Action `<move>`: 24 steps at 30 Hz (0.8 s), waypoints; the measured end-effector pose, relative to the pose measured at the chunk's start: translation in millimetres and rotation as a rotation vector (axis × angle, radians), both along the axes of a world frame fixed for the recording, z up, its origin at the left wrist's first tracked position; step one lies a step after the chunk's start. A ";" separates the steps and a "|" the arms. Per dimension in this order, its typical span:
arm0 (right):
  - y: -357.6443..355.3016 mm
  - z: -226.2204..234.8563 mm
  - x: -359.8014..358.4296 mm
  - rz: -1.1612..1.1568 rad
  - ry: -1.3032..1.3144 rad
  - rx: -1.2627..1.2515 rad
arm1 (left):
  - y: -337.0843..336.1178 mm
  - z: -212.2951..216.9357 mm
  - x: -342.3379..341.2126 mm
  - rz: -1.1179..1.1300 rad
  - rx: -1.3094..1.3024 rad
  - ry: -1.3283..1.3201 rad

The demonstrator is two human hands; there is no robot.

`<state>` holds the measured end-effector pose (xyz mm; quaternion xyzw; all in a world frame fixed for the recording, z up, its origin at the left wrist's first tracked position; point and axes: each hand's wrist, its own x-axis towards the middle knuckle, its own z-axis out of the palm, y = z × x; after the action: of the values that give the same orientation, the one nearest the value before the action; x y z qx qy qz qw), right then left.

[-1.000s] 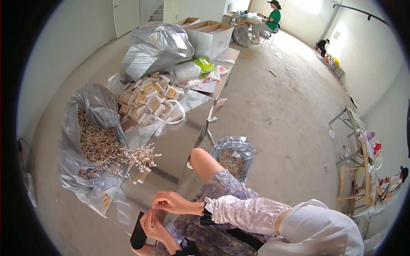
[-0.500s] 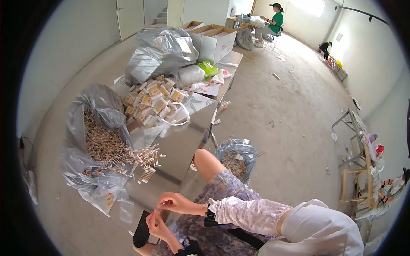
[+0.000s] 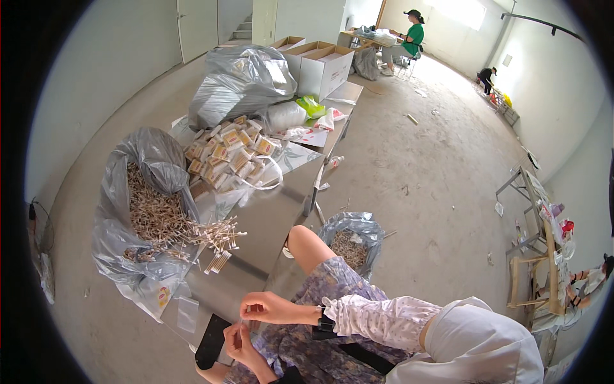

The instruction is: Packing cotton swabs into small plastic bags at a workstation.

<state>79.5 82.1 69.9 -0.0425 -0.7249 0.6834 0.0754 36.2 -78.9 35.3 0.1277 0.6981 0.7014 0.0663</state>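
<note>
In the head view, see the right hand [image 3: 272,308] pinched, just beside the left hand [image 3: 240,345], itself loosely curled. Seems to show a thin pale thing [image 3: 241,321] between the two, though too small to be sure; cannot tell whether firmly grasped by either. Note a clear packet [image 3: 187,313] near the edge of the table [image 3: 268,214], beside a black flat object [image 3: 212,340]. Farther up, find a short row of cotton swabs [image 3: 217,262], just beside the heap [image 3: 153,211] spilling from a grey bag [image 3: 109,237]. Could drop so slight a thing onto the skirt [image 3: 288,349] through a loose pinch. Might also knock the packet off, lying so near the edge, or scatter swabs by brushing their jutting ends.
</note>
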 end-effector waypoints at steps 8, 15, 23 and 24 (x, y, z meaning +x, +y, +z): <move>-13.4 -4.3 4.2 -0.117 0.069 0.327 | -2.9 -1.5 3.0 0.056 -0.155 0.206; -2.3 -2.3 13.1 -0.156 -0.059 0.218 | 15.7 10.6 7.0 0.042 -0.247 0.261; 12.2 8.2 18.1 -0.208 0.013 0.374 | 22.3 12.1 10.7 -0.002 -0.255 0.295; 15.5 9.9 18.4 -0.224 0.020 0.360 | 22.5 9.9 10.6 -0.006 -0.262 0.320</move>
<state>97.9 97.6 79.9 -0.1018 -0.8253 0.5306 0.1644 46.8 -56.4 45.2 0.2299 0.7846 0.5752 -0.0270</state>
